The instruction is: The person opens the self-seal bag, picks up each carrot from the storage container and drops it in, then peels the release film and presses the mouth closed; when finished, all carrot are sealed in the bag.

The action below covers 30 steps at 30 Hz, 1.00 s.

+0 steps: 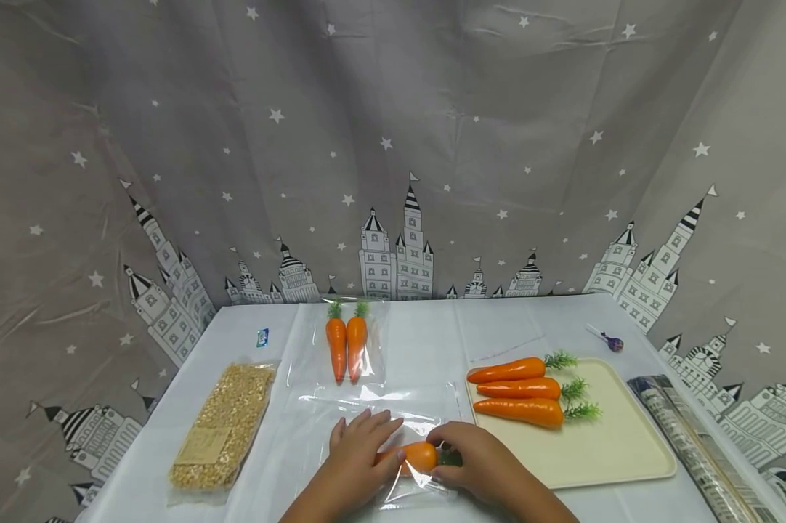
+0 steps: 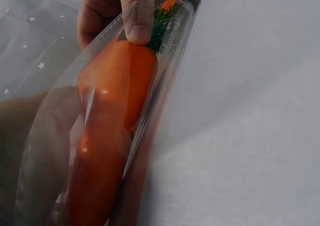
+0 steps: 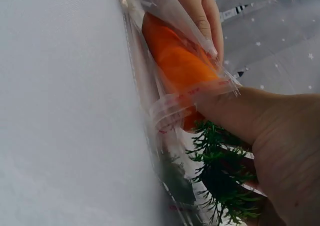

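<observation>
In the head view, my right hand (image 1: pixel 474 459) grips an orange carrot (image 1: pixel 422 455) at its leafy top. The carrot lies partly inside a clear plastic bag (image 1: pixel 409 500), and the bag's mouth edge crosses it near my thumb in the right wrist view. Green leaves (image 3: pixel 220 171) stick out of the bag beneath my right fingers. My left hand (image 1: pixel 362 452) rests on the bag with fingers spread, its thumb against the carrot's side. Through the plastic, the left wrist view shows more orange (image 2: pixel 100 171) below the carrot's thick end.
Three carrots (image 1: pixel 520 412) lie on a cream tray (image 1: pixel 618 457) at the right. Behind my hands is a clear bag with two carrots (image 1: pixel 357 345). A grain packet (image 1: pixel 226 421), a small blue wrapper (image 1: pixel 262 338), a lollipop (image 1: pixel 612 342) and a rolled package (image 1: pixel 690 450) lie around.
</observation>
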Each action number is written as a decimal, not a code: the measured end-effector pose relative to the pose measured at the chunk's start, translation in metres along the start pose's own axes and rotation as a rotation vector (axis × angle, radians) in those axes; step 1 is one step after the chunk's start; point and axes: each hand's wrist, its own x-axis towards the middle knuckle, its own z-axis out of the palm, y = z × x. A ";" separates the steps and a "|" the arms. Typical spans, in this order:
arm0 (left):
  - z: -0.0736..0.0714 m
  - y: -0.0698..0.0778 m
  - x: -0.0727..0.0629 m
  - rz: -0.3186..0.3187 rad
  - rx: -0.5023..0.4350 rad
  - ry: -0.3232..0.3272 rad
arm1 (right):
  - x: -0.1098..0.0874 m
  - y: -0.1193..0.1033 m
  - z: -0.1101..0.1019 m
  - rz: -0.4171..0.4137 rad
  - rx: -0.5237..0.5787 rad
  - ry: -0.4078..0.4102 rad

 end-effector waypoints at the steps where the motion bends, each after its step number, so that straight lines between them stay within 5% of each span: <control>1: 0.000 0.000 0.000 0.005 0.005 0.005 | 0.000 0.000 0.000 0.005 0.006 -0.004; 10: 0.000 0.002 -0.001 0.062 0.036 0.065 | 0.002 -0.002 0.005 0.047 0.090 -0.025; 20: 0.001 0.002 -0.002 0.054 0.028 0.081 | 0.003 0.001 0.011 0.016 0.232 -0.017; 30: 0.000 0.003 -0.001 0.057 0.046 0.082 | 0.002 0.001 0.006 0.024 0.271 -0.127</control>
